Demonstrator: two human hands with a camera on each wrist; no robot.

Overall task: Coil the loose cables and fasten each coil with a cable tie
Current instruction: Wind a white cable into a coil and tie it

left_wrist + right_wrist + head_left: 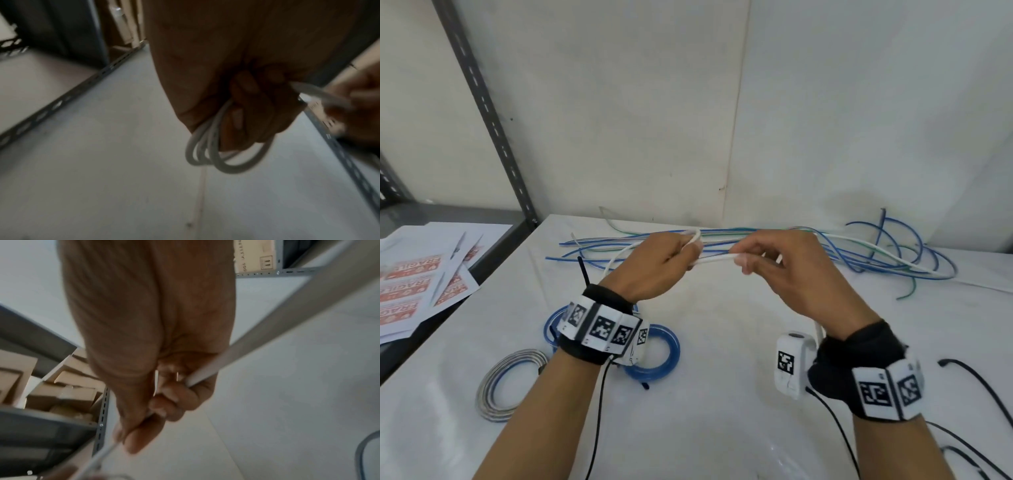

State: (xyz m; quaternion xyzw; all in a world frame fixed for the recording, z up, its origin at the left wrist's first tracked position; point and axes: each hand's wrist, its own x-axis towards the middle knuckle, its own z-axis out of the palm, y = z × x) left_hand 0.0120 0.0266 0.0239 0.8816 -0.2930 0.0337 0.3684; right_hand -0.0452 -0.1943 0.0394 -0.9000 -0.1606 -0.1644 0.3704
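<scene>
Above the white table (722, 394) I hold a white cable (714, 259) stretched between both hands. My left hand (657, 263) grips a small coil of its loops (207, 151), fingers curled round them. My right hand (767, 263) pinches the straight run of the same cable (207, 371) between thumb and fingers, close to the left hand. The cable's free length trails right over a heap of loose blue, green and white cables (859, 253) at the back of the table. A black cable tie (583, 270) shows just behind my left wrist.
Two blue coils (667, 349) and a grey coil (496, 387) lie near my left forearm. Printed sheets with red labels (421, 284) cover a grey shelf at left. Black wrist-camera cords (979, 383) run along the table's right front. A metal rack post (486, 109) stands at back left.
</scene>
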